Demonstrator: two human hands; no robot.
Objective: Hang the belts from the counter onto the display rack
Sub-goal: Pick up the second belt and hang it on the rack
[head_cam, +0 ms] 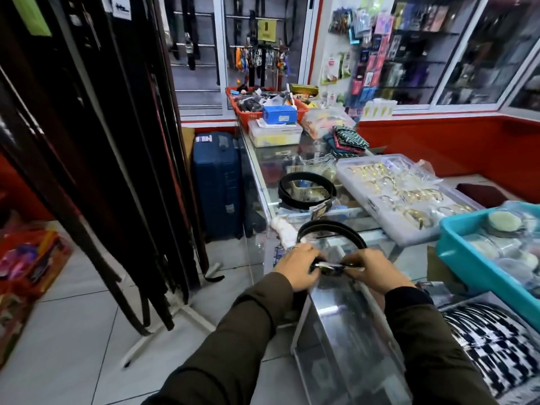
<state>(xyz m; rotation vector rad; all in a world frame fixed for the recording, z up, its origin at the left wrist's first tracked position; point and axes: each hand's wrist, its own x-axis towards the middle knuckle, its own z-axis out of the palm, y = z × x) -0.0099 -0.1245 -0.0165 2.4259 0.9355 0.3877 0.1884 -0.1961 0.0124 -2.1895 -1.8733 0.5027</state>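
A coiled black belt (330, 229) is held just above the near end of the glass counter (344, 311). My left hand (298, 266) and my right hand (372, 271) both grip it at the buckle end, close together, with the loop arching away from me. A second coiled black belt (306, 190) lies farther along the counter top. The display rack (117, 171) stands on the floor to the left, with several dark belts hanging from it down to near the tiles.
A white tray of gold rings (406, 197) and a turquoise bin (479, 264) sit on the counter at the right. A red basket (251, 115) and boxes crowd the far end. A blue suitcase (217, 182) stands beside the counter. Bright packaged goods (26, 258) lie on the floor at left.
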